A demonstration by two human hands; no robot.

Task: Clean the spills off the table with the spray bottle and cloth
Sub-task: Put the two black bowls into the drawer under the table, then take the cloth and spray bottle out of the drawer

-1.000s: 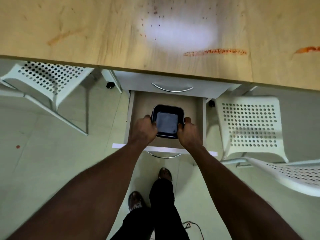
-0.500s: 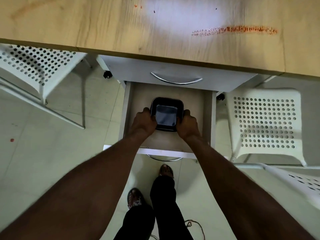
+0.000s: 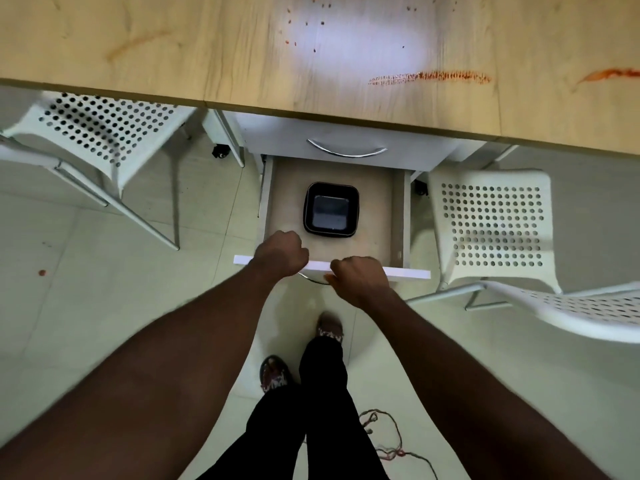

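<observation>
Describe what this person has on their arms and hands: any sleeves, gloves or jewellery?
Nothing that shows. Both forearms are bare up to the frame's edge, with no sleeve in view. The left hand and right hand wear no gloves, and I see no watch, bracelet or ring. Lower down are black trousers and patterned shoes.

Both bare arms stretch forward and down, wrists close together. Left hand is curled knuckles-up, just past the drawer front. Right hand pinches that front's top edge, thumb tucked underneath.
</observation>
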